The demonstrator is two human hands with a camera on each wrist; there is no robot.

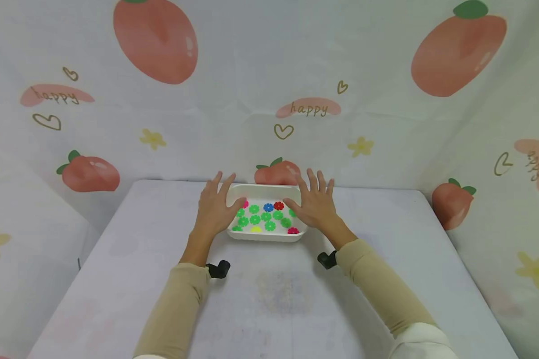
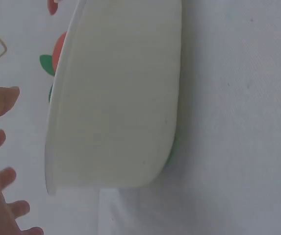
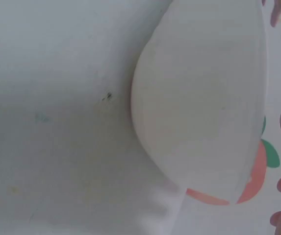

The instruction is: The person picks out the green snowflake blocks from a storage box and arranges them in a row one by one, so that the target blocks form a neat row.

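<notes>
A white rectangular tray point(image 1: 267, 238) stands near the far edge of the table, with several flower-shaped plastic pieces point(image 1: 266, 217) in it, mostly green, a few red, pink, blue and yellow. My left hand point(image 1: 215, 207) is at the tray's left end, fingers spread and thumb over the rim. At the right end my right hand point(image 1: 316, 203) mirrors it, its thumb reaching over the inside. Both wrist views show the outer wall of the tray point(image 2: 115, 98) beside spread fingers, with nothing held in either hand.
The table point(image 1: 278, 299) has a pale cloth with a faint brownish stain in front of the tray. A white curtain point(image 1: 233, 75) printed with strawberries, hearts and flowers hangs behind and at both sides. Black wrist mounts point(image 1: 220, 269) sit under the sleeves' cuffs.
</notes>
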